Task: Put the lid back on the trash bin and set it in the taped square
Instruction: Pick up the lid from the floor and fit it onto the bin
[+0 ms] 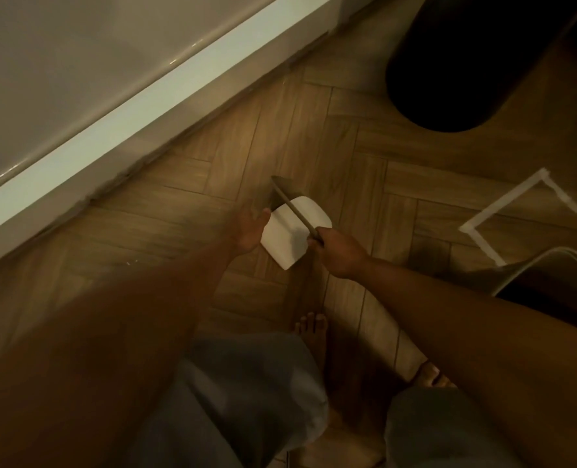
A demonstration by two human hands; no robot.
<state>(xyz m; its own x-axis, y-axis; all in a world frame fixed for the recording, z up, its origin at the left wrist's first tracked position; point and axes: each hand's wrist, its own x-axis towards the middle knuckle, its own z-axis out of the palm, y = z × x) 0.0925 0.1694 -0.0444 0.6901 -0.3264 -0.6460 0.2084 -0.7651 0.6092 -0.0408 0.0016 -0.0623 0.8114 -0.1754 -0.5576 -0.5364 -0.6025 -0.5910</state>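
Observation:
The lid (289, 238) is a white rounded panel crossed by a thin brown bar, held just above the wooden floor in the middle of the view. My right hand (339, 249) is closed on the near end of that bar. My left hand (250, 229) is beside the lid's left edge with its fingers apart, touching or almost touching it. The trash bin (534, 268), light-rimmed with a dark inside, stands open at the right edge. White tape marks the square (483, 219) on the floor just behind the bin; only part of it is in view.
A white baseboard (128, 130) and wall run diagonally across the upper left. A large dark round object (459, 69) stands at the top right. My bare feet (310, 332) and grey trousers are below the lid.

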